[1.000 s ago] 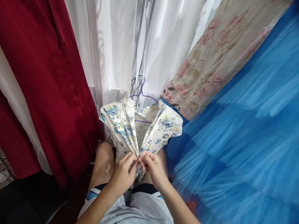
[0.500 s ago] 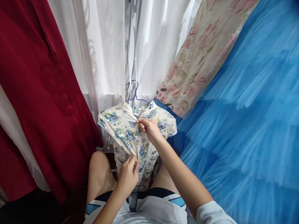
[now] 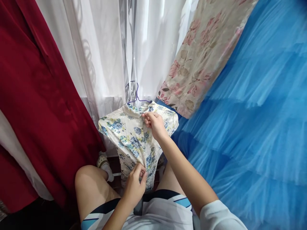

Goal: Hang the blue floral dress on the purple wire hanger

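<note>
A white dress (image 3: 134,140) with blue and yellow flowers and short sleeves hangs in front of me on a purple hanger (image 3: 137,95). My right hand (image 3: 153,124) is closed in a pinch at the middle of its neckline, just under the collar. Lower on the same centre line, my left hand (image 3: 136,180) pinches the fabric and holds it taut, with creases running up from the fingers. Whatever small fastener lies under the right fingertips is hidden. The dress's lower part hangs between my knees.
Red cloth (image 3: 52,105) hangs at left, white curtains (image 3: 103,57) behind. On the right hang a pink-flowered beige garment (image 3: 192,67) and a layered blue tulle skirt (image 3: 244,127). Metal poles (image 3: 130,48) rise behind the hanger. A foot in a light clog (image 3: 103,161) shows below.
My right hand has moved slightly up along the dress's centre, and the V-shaped gap at the neck has closed. My left hand still grips lower down. My left knee has swung outward.
</note>
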### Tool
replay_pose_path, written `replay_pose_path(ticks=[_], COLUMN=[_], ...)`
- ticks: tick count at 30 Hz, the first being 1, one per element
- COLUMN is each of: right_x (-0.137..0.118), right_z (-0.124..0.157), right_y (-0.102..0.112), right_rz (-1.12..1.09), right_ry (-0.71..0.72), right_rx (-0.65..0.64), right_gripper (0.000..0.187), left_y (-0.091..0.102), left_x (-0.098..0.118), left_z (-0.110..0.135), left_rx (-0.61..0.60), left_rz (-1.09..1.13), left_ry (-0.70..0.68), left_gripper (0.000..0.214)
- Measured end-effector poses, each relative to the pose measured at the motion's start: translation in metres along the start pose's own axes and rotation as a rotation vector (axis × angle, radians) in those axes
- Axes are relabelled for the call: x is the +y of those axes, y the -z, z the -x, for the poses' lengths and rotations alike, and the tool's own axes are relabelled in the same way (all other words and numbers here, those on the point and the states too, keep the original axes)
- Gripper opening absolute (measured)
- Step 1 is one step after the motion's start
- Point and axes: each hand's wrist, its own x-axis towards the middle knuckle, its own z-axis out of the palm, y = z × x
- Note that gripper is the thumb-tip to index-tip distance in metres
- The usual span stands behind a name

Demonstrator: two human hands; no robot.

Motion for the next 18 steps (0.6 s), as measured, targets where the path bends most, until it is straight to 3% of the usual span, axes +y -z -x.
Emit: replay_pose_path(ticks=[7, 12, 16, 18], right_x=[0.012, 0.020, 0.020, 0.016], right_z=[0.012, 0.009, 0.007, 0.008], right_y=[-0.005, -0.006, -0.002, 0.001], right_rz=[0.065, 0.050, 0.061, 0.074], right_ry=[-0.003, -0.080, -0.098, -0.064], right_rx=[-0.030, -0.049, -0.083, -0.082], right_gripper=[0.017, 0.017, 0.019, 0.020], left_y=[0.007, 0.009, 0.023, 0.036], left_x=[-0.007, -0.002, 0.006, 0.012], left_z=[0.006, 0.005, -0.009, -0.026], left_rx=[-0.027, -0.042, -0.155, -0.153], left_rz=[0.019, 0.007, -0.002, 0.017], left_ry=[-0.039, -0.117, -0.210, -0.293], left_gripper=[0.012, 0.011, 0.010, 0.012])
